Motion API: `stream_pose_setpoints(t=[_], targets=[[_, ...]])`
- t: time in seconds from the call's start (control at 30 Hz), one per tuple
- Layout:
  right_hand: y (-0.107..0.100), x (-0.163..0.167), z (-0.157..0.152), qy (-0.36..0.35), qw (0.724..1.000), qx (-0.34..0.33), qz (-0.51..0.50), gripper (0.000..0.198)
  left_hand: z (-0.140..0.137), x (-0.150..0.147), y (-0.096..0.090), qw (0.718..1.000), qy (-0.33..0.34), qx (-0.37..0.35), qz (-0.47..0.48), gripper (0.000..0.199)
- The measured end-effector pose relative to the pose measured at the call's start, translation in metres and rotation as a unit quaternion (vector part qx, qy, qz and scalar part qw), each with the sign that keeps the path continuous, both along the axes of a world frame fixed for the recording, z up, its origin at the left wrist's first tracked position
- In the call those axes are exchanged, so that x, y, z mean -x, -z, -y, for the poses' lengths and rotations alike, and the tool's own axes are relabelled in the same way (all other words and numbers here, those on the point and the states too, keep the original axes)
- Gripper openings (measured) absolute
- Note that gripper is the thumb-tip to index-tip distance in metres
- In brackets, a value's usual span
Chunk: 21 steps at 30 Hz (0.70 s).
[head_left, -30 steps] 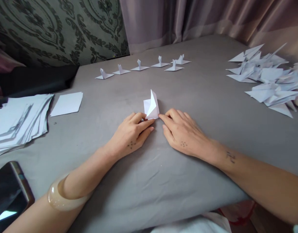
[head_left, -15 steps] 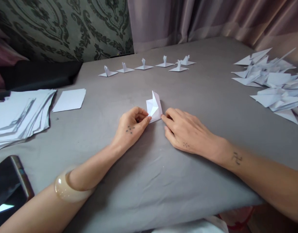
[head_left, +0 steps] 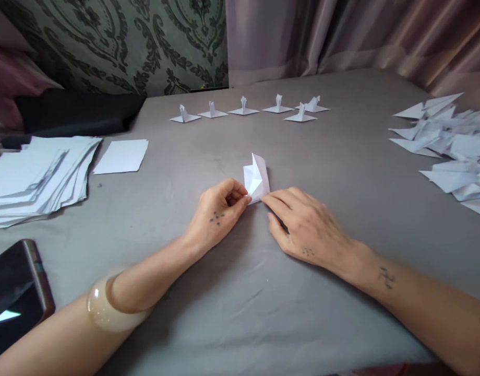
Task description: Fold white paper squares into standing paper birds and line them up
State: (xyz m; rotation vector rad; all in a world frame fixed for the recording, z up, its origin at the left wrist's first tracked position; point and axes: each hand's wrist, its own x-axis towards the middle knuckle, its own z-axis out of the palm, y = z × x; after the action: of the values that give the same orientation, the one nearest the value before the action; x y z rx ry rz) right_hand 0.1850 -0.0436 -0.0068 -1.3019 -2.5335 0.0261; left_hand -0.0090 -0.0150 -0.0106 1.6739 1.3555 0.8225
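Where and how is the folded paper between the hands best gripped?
The folded paper is probably best pinched at its near-left edge, from the near left, where the left hand pinches it: that edge looks low, whereas the pointed flap seems raised beyond, and the right hand occupies the right.

The left hand (head_left: pixel 218 213) is curled in a pinch; the right hand (head_left: pixel 307 225) lies flatter, palm down.

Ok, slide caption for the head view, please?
Left hand pinches a folded white paper, right hand at its near edge, six folded pieces beyond.
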Motion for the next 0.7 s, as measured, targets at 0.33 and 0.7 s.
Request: stream_pose_setpoints(t=[0.33,0.7], targets=[[0.0004,0.0007,0.0013,-0.004,1.0,0.009,0.006,0.03,-0.0032,0.0039,-0.0043,0.999,0.039,-0.001,-0.036,0.009],[-0.0024,0.005,0.0023,-0.001,0.999,0.014,0.029,0.031,-0.0048,0.0064,-0.0038,0.997,0.06,-0.002,-0.049,0.012]])
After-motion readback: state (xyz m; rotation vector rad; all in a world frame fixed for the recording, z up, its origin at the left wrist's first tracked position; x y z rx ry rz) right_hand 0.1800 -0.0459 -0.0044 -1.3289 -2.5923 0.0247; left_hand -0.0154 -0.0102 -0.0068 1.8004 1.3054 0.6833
